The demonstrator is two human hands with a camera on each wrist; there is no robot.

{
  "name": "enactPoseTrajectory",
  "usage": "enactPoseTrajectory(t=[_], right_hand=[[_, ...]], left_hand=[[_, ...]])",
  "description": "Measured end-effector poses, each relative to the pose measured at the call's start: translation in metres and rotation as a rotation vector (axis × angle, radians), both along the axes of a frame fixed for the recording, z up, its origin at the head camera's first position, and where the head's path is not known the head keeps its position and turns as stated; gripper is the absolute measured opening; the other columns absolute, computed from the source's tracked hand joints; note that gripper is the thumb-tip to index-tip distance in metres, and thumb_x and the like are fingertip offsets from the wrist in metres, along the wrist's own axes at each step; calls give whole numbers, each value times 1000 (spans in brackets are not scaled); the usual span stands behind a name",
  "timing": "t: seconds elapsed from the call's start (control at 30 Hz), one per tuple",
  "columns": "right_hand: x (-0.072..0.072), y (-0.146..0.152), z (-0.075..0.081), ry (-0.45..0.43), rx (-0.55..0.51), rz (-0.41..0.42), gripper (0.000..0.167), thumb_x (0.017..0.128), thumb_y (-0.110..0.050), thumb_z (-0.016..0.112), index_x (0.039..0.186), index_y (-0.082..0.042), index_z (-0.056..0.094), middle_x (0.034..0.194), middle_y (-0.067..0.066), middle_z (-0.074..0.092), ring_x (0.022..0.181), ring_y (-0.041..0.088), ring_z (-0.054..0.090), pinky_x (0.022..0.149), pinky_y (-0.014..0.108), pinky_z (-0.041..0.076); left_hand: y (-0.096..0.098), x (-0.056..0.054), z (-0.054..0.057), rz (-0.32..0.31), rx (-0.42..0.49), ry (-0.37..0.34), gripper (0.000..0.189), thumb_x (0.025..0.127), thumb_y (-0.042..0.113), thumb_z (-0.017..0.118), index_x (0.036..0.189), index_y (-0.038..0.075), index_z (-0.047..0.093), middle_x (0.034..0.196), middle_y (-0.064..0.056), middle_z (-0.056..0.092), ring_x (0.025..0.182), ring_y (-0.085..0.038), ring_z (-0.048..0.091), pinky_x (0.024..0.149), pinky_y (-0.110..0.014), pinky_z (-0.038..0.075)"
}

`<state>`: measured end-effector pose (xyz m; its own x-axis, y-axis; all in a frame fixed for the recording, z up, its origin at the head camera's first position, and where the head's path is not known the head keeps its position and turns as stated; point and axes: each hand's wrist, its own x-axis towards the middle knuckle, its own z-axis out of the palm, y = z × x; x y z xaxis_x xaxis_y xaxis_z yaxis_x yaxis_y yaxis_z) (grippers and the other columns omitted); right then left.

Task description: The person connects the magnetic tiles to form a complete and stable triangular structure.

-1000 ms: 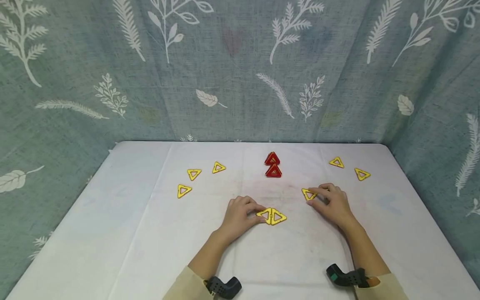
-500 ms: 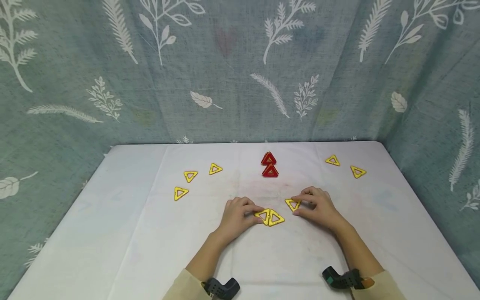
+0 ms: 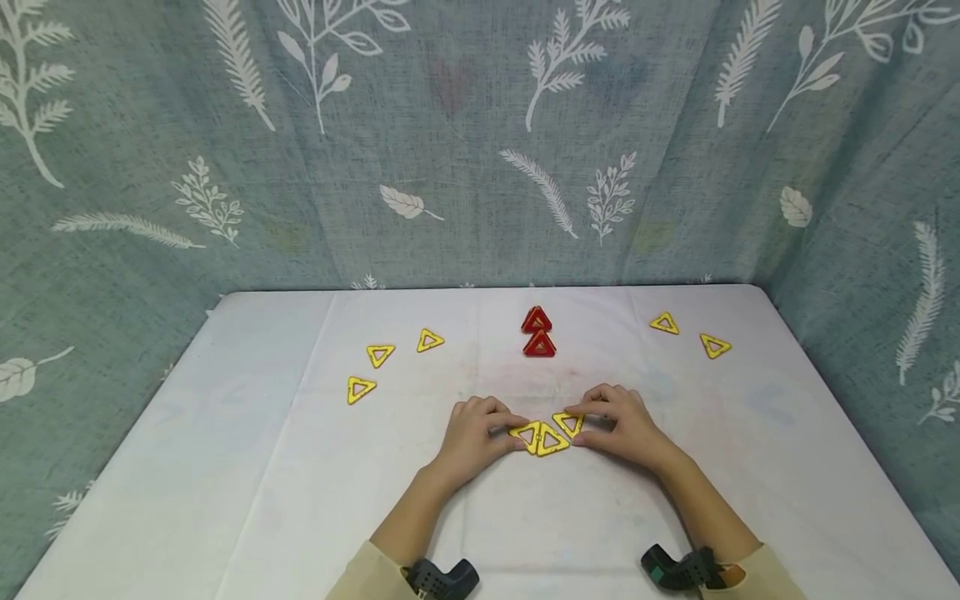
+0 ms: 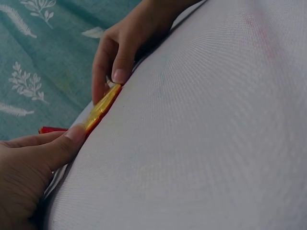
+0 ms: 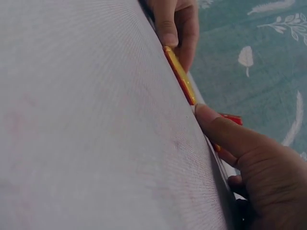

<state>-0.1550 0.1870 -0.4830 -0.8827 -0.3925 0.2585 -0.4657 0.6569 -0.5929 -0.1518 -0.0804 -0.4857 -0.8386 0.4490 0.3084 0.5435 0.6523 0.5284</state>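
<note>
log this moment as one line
left hand: grips joined yellow triangles; right hand: grips another yellow triangle beside them; red triangles: farther back

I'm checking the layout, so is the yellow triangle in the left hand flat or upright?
Flat: in the head view, the left hand pinches the yellow triangle with its face up.

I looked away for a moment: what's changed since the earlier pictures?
The right hand has brought its yellow triangle left and towards the person, close beside the joined pair. The left hand still pinches that pair's left piece; the red triangles stayed put.
</note>
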Motion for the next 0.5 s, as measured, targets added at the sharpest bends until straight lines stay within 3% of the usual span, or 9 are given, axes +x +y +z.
enactPoseTrajectory(t=[0.5], right_hand=[[2, -3, 0, -3, -6, -2, 38, 70, -31, 83, 107, -24, 74, 97, -8, 55, 93, 13, 46, 80, 38, 30]], left_hand=[[0, 0, -1, -8, -15, 10, 27, 75, 37, 76, 100, 27, 75, 90, 10, 58, 85, -9, 47, 78, -32, 33]])
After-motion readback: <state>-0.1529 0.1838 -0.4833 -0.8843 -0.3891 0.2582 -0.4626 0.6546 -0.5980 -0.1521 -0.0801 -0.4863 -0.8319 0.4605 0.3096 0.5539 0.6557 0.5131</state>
